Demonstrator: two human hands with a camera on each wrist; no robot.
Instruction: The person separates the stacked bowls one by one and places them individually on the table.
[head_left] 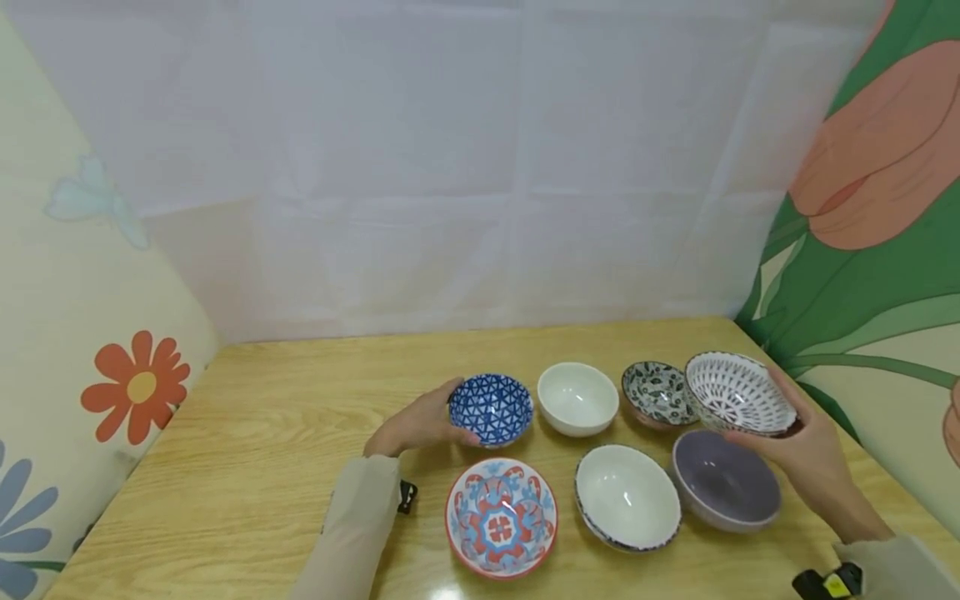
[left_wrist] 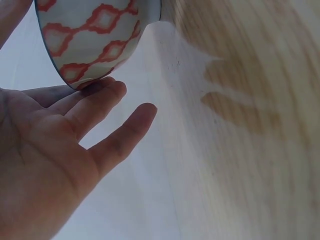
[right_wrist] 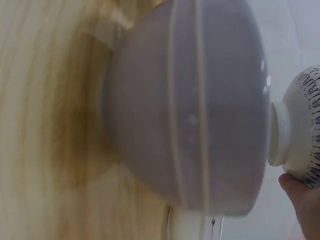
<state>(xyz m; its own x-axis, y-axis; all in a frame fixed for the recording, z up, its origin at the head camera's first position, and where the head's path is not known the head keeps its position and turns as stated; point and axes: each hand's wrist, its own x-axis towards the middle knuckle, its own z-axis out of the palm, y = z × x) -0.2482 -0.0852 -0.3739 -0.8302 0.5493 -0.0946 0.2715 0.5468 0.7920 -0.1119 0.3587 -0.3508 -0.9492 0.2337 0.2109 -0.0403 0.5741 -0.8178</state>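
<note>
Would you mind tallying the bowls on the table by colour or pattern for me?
Plain white bowls: 2
Blue patterned bowl: 1
Red-and-blue bowl: 1
Leaf-patterned bowl: 1
Black-and-white bowl: 1
Purple bowl: 1
Total: 7

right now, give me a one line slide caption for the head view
Left hand touches a blue triangle-patterned bowl; right hand lifts a white line-patterned bowl.

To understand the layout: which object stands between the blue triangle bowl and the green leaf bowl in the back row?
A plain white bowl stands between the blue triangle bowl and the green leaf bowl, seen in the head view.
</note>
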